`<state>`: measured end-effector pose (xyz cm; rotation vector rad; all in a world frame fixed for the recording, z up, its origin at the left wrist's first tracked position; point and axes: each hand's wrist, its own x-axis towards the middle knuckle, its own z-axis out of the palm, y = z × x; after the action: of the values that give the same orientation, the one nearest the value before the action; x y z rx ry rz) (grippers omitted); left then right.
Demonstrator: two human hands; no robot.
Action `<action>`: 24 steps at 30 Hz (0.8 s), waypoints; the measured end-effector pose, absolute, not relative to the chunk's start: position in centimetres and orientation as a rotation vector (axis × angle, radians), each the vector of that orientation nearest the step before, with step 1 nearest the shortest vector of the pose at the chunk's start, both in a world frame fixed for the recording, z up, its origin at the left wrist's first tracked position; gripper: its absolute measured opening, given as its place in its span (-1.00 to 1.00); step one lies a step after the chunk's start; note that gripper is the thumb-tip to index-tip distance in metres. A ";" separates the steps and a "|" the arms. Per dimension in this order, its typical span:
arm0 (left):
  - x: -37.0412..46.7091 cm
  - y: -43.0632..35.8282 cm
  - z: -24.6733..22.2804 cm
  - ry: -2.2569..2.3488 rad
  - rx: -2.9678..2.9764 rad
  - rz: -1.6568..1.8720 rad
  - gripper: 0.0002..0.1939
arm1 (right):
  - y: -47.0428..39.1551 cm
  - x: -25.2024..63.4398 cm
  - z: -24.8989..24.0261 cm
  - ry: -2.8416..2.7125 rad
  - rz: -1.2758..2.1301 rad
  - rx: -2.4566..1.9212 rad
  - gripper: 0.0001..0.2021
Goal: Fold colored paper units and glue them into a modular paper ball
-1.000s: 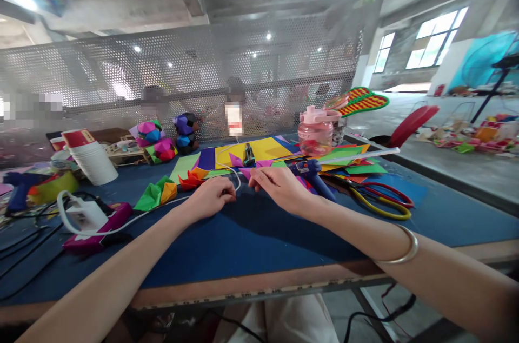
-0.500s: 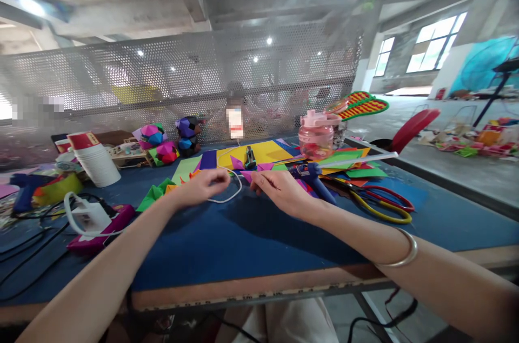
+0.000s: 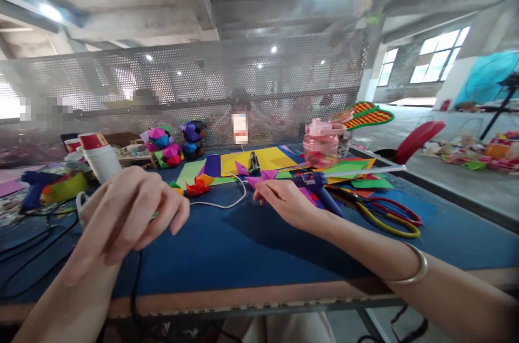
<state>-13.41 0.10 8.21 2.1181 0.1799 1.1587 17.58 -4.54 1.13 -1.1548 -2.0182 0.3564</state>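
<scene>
Glue gun [image 3: 314, 180] lies on the blue desk [image 3: 194, 256], glue stick [image 3: 365, 171] sticking out to its right. Purple folded paper [image 3: 268, 175] is just left of the gun. Right hand [image 3: 284, 199] is left of the gun too, thumb and fingers drawn together by the paper's near edge; can't tell if they actually pinch it. Left hand [image 3: 133, 213] is raised well left of the gun, fingers curled; a speck of green shows between them, can't tell if held or just behind. Hands well apart.

My read on handling: grip folded paper lightly at a crease, since hard pressure would likely flatten the points. Right hand should stay low and steady, wrist clear of the gun's left end; nozzle is hard to make out, so treat it as hot. Left hand ought to clear the white cable [image 3: 223, 206], looped left of the gun, or it may snag. Red-orange folded piece [image 3: 198, 186], farther left of the gun, could get knocked. Scissors [image 3: 360, 203], right of the gun, look out of the way.
</scene>
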 end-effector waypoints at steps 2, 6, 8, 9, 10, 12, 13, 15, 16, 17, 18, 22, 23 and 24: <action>-11.5 -0.2 7.6 0.219 2.066 1.139 -0.65 | -4.7 17.5 1.2 -2.049 0.335 -1.124 -0.56; -8.2 -0.9 5.9 0.262 1.958 0.963 -0.70 | -5.0 17.4 1.3 -2.113 0.304 -1.034 -0.56; -7.0 -0.9 5.2 0.256 1.886 0.793 -0.72 | -5.1 17.4 1.4 -2.138 0.277 -0.990 -0.57; -6.4 -0.9 4.9 0.257 1.844 0.708 -0.74 | -5.2 17.3 1.4 -2.152 0.255 -0.966 -0.58; -5.9 -0.8 4.7 0.287 1.814 0.690 -0.76 | -5.2 17.3 1.4 -2.167 0.226 -0.939 -0.58; -4.9 -0.9 4.3 0.380 1.824 0.674 -0.79 | -5.3 17.4 1.4 -2.195 0.148 -0.878 -0.57; -4.5 -1.0 4.1 0.412 1.830 0.684 -0.80 | -5.3 17.4 1.3 -2.204 0.098 -0.850 -0.57; -3.8 -1.6 3.8 0.449 1.827 0.720 -0.80 | -5.3 17.5 1.3 -2.203 -0.017 -0.808 -0.57; -3.6 -2.0 3.7 0.459 1.820 0.752 -0.80 | -5.4 17.5 1.3 -2.195 -0.076 -0.789 -0.58; -3.4 -2.3 3.6 0.469 1.807 0.790 -0.80 | -5.4 17.6 1.3 -2.187 -0.133 -0.764 -0.59; -3.3 -2.7 3.5 0.476 1.794 0.823 -0.79 | -5.5 17.6 1.3 -2.179 -0.187 -0.733 -0.60; -3.2 -3.5 3.1 0.414 1.776 0.842 -0.79 | -5.9 17.5 1.5 -2.180 -0.345 -0.612 -0.60; -3.2 -3.5 3.0 0.393 1.768 0.838 -0.79 | -6.0 17.5 1.5 -2.181 -0.363 -0.595 -0.60; -3.2 -3.5 2.9 0.374 1.758 0.833 -0.79 | -6.1 17.4 1.6 -2.180 -0.370 -0.586 -0.61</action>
<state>-3.19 -3.52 2.92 1.7582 0.3743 0.8331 17.45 -6.12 1.57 -0.5857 -2.1799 -0.3697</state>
